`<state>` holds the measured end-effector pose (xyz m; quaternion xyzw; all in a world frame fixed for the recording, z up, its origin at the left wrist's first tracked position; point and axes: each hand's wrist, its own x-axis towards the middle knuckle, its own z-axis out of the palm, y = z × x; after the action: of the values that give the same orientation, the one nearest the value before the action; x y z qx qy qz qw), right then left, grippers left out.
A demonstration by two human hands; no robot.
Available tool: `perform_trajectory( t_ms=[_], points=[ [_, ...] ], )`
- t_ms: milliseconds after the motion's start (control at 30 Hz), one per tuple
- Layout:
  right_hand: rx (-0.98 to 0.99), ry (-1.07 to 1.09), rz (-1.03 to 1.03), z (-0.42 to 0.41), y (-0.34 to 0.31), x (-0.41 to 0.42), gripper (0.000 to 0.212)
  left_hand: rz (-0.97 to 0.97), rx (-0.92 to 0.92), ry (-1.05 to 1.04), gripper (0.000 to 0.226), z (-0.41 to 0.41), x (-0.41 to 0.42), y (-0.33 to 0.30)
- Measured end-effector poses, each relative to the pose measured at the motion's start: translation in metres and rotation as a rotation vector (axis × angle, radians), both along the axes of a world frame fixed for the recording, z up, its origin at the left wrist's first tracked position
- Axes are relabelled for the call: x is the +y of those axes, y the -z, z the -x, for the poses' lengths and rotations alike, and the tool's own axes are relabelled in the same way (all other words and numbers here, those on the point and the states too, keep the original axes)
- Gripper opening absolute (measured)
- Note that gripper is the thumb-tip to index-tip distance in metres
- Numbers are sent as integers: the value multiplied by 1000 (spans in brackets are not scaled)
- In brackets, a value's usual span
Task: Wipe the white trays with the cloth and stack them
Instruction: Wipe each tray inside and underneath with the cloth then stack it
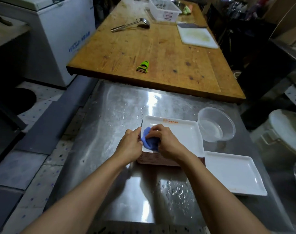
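A stack of several white square trays with reddish undersides stands on the wet steel table. On the top tray's near left corner lies a bunched blue cloth. My right hand grips the cloth and presses it onto the tray. At the stack's left edge my left hand curls its fingers round the top tray's rim beside the cloth. A single white tray lies flat on the table to the right of the stack.
A clear plastic bowl holding a little water stands just right of the stack. Beyond is a wooden table with a green peeler, a ladle, a white cutting board and a basket. Water drops lie on the steel.
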<state>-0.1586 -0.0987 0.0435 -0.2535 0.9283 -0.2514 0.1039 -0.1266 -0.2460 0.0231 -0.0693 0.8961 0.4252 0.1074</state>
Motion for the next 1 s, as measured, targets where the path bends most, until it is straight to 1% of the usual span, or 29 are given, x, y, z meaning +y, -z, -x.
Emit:
perform_trajectory(
  t_ms=[100,200,300,433,533,600,667,700,767,800,833,900,933,967,1000],
  points=[
    [-1,-34,-23,-14,0,7,41,-13,0,-34,36,1,2,-2],
    [30,-6,-53,-21,-1,12,39,89,15,-43,36,1,6,-2],
    [73,40,-174,-23,-2,30,37,185,39,-23,37,2,9,-4],
    [100,161,-294,-25,-6,73,40,247,55,-4,38,3,13,-4],
    [152,244,-364,-25,-8,98,36,280,54,-1,35,4,15,-4],
    [206,253,-418,-23,-8,106,33,312,50,7,34,7,15,-4],
    [240,219,-481,-14,-5,107,29,340,38,5,35,9,14,-4],
    [214,241,-441,-7,-2,105,23,348,30,-1,36,10,13,-5],
    [84,381,-200,6,-2,97,12,356,28,-11,34,10,13,-5],
    [59,434,-91,11,-1,92,12,356,30,-16,34,9,13,-5],
    [94,472,-45,14,0,87,15,354,33,-23,34,8,14,-4],
    [118,494,-125,14,2,81,22,353,43,-30,36,8,15,-3],
    [135,447,-204,12,4,79,24,354,46,-30,37,8,16,-3],
    [176,357,-278,9,7,76,25,356,47,-32,37,7,16,-3],
    [191,276,-287,4,10,73,27,357,47,-38,38,7,17,-2]
  ],
)
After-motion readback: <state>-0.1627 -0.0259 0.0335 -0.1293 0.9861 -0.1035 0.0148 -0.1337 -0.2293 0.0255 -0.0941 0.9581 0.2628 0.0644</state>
